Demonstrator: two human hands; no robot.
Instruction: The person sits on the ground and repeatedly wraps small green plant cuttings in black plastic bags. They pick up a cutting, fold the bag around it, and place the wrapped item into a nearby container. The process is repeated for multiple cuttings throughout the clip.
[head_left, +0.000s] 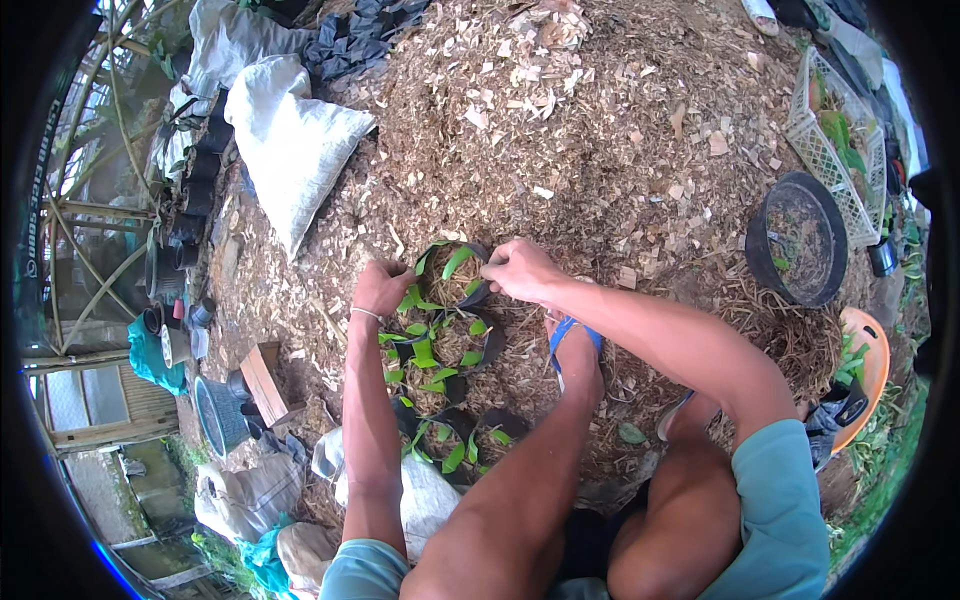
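Note:
My left hand (386, 286) pinches the left side of a black plastic grow bag's rim. On the opposite side, the fingertips of my right hand (519, 270) grip the same black grow bag (475, 297). Brown fibrous material fills the bag, and small green leaves (457, 262) stick up around its inner edge. Nearer to me, more black grow bags (493, 346) with green leaf cuttings (424, 354) stand close together. Some of these bags are partly hidden by my left forearm and my leg.
Wood chips (540, 172) cover the ground ahead. At left lie a white woven sack (289, 127) and a wooden block (262, 382), with a blue basket (217, 420) behind. To the right are a round black tub (831, 225), a white plastic crate (810, 124), dry straw (787, 337) and an orange basin (879, 367).

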